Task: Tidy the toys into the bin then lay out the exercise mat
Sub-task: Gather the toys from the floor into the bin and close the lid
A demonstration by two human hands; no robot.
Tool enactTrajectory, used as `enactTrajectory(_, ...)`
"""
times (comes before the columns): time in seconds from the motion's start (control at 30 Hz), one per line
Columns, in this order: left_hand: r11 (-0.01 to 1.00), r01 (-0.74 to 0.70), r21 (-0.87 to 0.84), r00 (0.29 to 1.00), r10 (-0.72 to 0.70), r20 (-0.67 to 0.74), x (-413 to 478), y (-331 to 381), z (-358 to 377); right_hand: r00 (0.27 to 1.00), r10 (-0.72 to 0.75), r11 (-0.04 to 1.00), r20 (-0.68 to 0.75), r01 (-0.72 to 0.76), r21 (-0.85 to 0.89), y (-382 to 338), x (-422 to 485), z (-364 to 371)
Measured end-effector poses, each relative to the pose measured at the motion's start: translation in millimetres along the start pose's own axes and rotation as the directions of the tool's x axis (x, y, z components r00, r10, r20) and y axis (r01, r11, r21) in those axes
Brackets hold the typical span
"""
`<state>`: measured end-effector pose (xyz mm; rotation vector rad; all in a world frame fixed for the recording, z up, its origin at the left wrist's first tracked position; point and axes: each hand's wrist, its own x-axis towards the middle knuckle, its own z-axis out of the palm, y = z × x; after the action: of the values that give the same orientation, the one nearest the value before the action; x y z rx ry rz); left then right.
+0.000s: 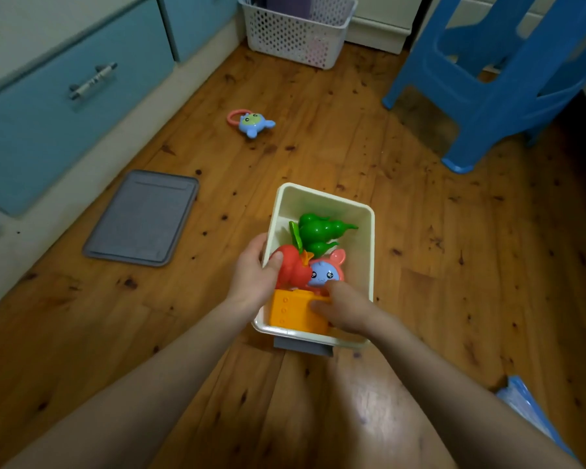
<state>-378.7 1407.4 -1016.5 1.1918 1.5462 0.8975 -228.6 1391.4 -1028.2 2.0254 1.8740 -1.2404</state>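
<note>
Head view, one entry: cream rectangular plastic bin (322, 194) on knotty wooden plank floor (420, 248), holding a green moulded toy (318, 230), a red rounded toy (293, 265), a blue-faced pink-eared rattle (323, 274) and an orange studded block (291, 311). Left hand (251, 275) grips the bin's left rim, thumb inside. Right hand (345, 309) pinches the block's upper edge. Outstanding: blue animal rattle with pink ring (252, 124), lying ahead and slightly left, well apart from the bin, long axis crosswise; left hand judged nearer. Room: grey flat panel (142, 218), blue drawers (65, 113), white perforated basket (295, 38), blue plastic stool (487, 79).
</note>
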Motion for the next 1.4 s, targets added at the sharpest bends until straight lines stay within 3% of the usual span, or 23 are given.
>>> enactTrajectory(0.2, 1.000, -0.017, -0.005, 0.997, 0.017, 0.072, -3.9, -0.2, 2.8, 0.999, -0.043, 0.994, 0.028, 0.040, 0.097, 7.2, 2.1, 7.5)
enactTrajectory(0.37, 0.999, -0.013, -0.031, 0.994, 0.017, 0.112, -11.1, 0.1, 10.2, 0.995, 0.026, 0.982, 0.096, -0.044, 0.184, 8.9, 0.0, 8.4)
enactTrajectory(0.57, 1.000, 0.002, -0.009, 0.994, -0.001, 0.109, -10.6, 7.5, 17.6, 0.999, 0.027, 0.987, -0.025, -0.023, 0.157, 7.2, -4.3, 12.4)
enactTrajectory(0.73, 0.998, -0.004, 0.062, 0.988, -0.006, 0.153, -12.5, 13.0, 34.1, 0.996, 0.074, 0.965, -0.054, -0.058, 0.255, 16.0, -21.4, 10.0)
enactTrajectory(0.8, 0.998, -0.004, 0.070, 0.984, -0.009, 0.179, -15.8, 13.4, 46.3, 0.983, 0.061, 0.961, -0.174, -0.011, 0.276, 30.1, -32.1, 1.4)
enactTrajectory(0.9, 0.997, -0.016, 0.081, 0.980, 0.000, 0.198, -18.6, 12.9, 62.3, 0.899, 0.207, 0.812, -0.385, 0.062, 0.581, 59.7, -51.7, -16.4)
enactTrajectory(1.0, 0.995, -0.034, 0.090, 0.976, 0.014, 0.216, -22.1, 15.9, 82.9, 0.758, 0.522, 0.477, -0.392, 0.121, 0.871, 105.1, -75.0, -22.5)
enactTrajectory(1.07, 0.992, -0.059, 0.108, 0.971, 0.032, 0.235, -25.5, 19.1, 99.6, 0.599, 0.730, 0.303, -0.330, 0.149, 0.941, 138.9, -92.0, -13.2)
enactTrajectory(1.17, 0.982, -0.106, 0.156, 0.965, 0.064, 0.253, -28.9, 22.8, 119.4, 0.271, 0.926, 0.247, -0.263, 0.092, 0.965, 181.3, -115.2, 12.3)
enactTrajectory(1.2, 0.980, -0.122, 0.158, 0.962, 0.078, 0.263, -30.8, 24.2, 124.5, 0.210, 0.947, 0.233, -0.242, 0.065, 0.970, 190.5, -122.9, 21.8)
enactTrajectory(1.27, 0.977, -0.140, 0.159, 0.951, 0.088, 0.295, -37.0, 26.9, 136.3, 0.174, 0.966, 0.202, -0.194, -0.030, 0.979, 206.4, -137.6, 40.2)
enactTrajectory(1.33, 0.972, -0.150, 0.181, 0.943, 0.086, 0.321, -40.8, 29.3, 140.9, 0.212, 0.970, 0.158, -0.118, -0.181, 0.971, 215.0, -140.9, 55.0)
enactTrajectory(1.4, 0.960, -0.183, 0.213, 0.937, 0.105, 0.332, -41.7, 30.4, 139.1, 0.302, 0.953, 0.118, -0.039, -0.249, 0.961, 215.6, -136.8, 65.2)
